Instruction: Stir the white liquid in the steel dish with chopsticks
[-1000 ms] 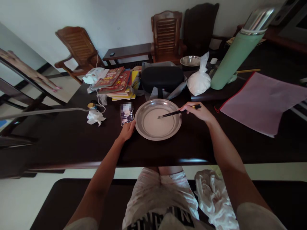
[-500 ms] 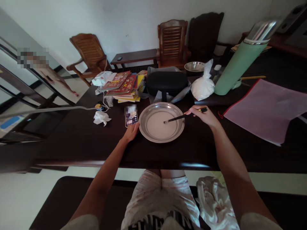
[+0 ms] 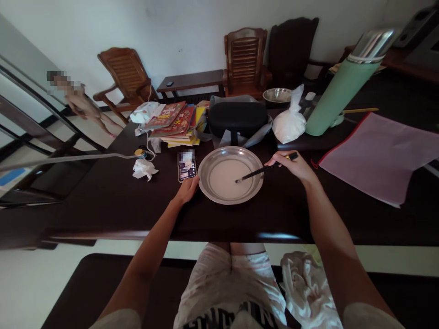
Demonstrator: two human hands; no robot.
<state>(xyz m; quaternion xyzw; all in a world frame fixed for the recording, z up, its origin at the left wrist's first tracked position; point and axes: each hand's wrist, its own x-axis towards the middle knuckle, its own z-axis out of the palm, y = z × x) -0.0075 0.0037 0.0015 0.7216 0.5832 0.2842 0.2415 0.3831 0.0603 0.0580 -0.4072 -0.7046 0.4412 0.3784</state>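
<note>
A shallow round metal basin (image 3: 206, 189) sits on the dark table before me, with a milky white liquid (image 3: 226, 176) in it. At its left rim is my left hand (image 3: 187, 189), fingers closed against the edge and partly hidden. My right hand (image 3: 290, 164) is closed around black chopsticks (image 3: 254, 173) with gold-coloured marks near the upper end. Their tips slant down into the liquid near the basin's middle. Just beyond my left hand lies a phone (image 3: 187, 171) with its screen lit.
Behind the basin are a black case (image 3: 238, 116), stacked books (image 3: 171, 121) and a tied bag of white powder (image 3: 290, 125). A green thermos (image 3: 339, 96) and pink mesh pouch (image 3: 380, 157) are to the right. Crumpled tissue (image 3: 144, 169) lies left; a person (image 3: 80, 103) stands beyond.
The chopstick tips have shifted slightly right and down within the liquid. My left hand stays at the rim. The person in the background has moved to the right.
</note>
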